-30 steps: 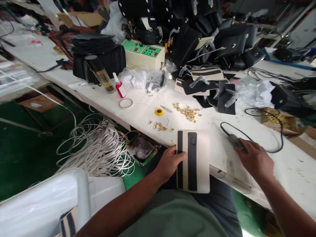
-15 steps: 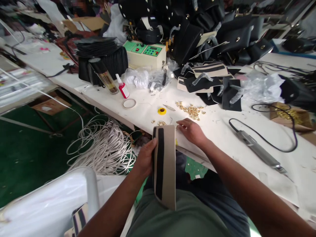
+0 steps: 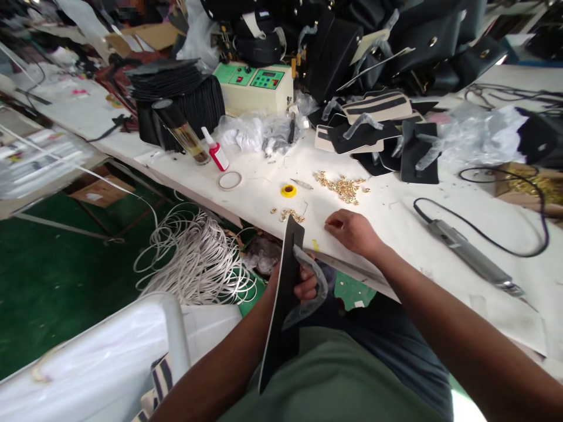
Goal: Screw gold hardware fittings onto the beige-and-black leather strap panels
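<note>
Our left hand [image 3: 307, 284] is holding a black panel [image 3: 281, 293] in front of our lap, off the table [image 3: 250, 205]. Its fingers are curling closed, showing between the panel's dark face and the plastic-wrapped strap [image 3: 323, 278] bowing out from it. The panel is standing tilted, almost edge-on to us, its lower end pointing toward our shirt [image 3: 334, 375].

Our right hand [image 3: 354, 231] is hovering at or just above the table near its front edge, well apart from the tool. Its fingers are bending inward, nearly together; we cannot tell whether they are pinching anything.

Just beyond the panel's top, a few gold bits [image 3: 291, 215] are lying loose, and a larger gold heap [image 3: 343, 189] is spreading farther back. A yellow ring [image 3: 284, 191] is sitting between the two and to the left. On our right, the grey tool [image 3: 472, 255] is lying with its cable [image 3: 546, 225] looping behind it. Farther back, more panels [image 3: 420, 155] are overlapping in a pile before the black bags [image 3: 347, 58]. On our left, a red bottle [image 3: 217, 155] is standing beside a can [image 3: 180, 132], and white cord [image 3: 197, 258] is lying coiled below the table.
</note>
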The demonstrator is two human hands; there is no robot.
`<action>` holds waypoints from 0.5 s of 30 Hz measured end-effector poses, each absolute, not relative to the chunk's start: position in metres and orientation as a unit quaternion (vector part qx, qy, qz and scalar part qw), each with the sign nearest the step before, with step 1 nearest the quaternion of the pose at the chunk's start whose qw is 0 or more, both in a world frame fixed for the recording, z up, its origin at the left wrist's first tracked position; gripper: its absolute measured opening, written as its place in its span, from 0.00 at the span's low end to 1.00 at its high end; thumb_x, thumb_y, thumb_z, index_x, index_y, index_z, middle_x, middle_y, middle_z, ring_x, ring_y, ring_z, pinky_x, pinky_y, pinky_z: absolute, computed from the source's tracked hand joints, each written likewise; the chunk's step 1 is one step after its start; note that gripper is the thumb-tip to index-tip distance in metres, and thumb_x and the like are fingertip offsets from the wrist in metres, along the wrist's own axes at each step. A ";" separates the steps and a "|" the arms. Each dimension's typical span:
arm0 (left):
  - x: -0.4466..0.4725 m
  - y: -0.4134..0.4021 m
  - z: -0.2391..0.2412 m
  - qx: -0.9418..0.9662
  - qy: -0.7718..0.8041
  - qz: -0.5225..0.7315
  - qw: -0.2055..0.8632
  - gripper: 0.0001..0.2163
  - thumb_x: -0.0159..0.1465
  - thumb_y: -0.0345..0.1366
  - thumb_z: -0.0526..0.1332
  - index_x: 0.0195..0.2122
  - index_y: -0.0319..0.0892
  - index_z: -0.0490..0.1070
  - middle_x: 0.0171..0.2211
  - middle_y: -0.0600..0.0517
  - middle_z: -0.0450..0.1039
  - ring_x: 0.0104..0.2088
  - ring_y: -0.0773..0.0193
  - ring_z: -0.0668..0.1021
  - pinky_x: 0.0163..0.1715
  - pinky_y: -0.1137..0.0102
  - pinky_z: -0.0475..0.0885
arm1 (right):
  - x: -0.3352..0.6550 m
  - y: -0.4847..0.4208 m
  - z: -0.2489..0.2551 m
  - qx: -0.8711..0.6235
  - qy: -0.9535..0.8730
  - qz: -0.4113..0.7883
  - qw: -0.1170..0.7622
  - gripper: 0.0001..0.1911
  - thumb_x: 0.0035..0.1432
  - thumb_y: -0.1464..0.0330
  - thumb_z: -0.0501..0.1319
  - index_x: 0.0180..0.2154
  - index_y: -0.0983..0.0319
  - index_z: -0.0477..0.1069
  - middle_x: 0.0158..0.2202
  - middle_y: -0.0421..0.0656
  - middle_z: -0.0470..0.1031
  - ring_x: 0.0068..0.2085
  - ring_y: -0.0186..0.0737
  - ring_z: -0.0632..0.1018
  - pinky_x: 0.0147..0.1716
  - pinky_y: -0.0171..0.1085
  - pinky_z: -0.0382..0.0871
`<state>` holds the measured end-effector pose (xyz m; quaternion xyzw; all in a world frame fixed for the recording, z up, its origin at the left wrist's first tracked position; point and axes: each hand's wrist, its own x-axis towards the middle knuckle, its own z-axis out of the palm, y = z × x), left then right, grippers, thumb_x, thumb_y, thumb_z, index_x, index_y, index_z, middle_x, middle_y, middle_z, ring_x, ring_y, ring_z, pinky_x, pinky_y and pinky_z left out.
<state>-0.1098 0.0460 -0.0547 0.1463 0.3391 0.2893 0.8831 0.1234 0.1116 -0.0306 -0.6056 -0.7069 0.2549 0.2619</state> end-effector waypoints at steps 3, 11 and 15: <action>-0.101 0.053 -0.053 0.172 0.324 0.235 0.900 0.23 0.64 0.61 0.63 0.42 0.44 0.80 0.19 0.55 0.64 0.16 0.68 0.62 0.22 0.69 0.61 | 0.120 0.080 -0.015 -0.565 -0.519 0.457 0.451 0.13 0.64 0.57 0.70 0.39 0.61 0.78 0.35 0.43 0.81 0.36 0.40 0.80 0.38 0.38 0.73; -0.036 0.050 -0.086 0.196 0.188 0.109 0.956 0.25 0.65 0.62 0.59 0.28 0.43 0.73 0.14 0.55 0.60 0.12 0.68 0.60 0.14 0.72 0.56 | 0.105 0.017 0.000 -0.425 -0.212 0.594 0.649 0.14 0.51 0.59 0.80 0.33 0.57 0.81 0.49 0.42 0.83 0.34 0.36 0.80 0.27 0.34 0.73; -0.015 0.040 -0.082 0.241 0.224 0.148 0.932 0.23 0.68 0.58 0.61 0.31 0.42 0.75 0.18 0.53 0.67 0.16 0.65 0.68 0.18 0.69 0.68 | 0.126 0.005 -0.003 -0.367 -0.161 0.676 0.618 0.18 0.50 0.56 0.80 0.34 0.56 0.76 0.23 0.34 0.73 0.16 0.31 0.67 0.12 0.32 0.59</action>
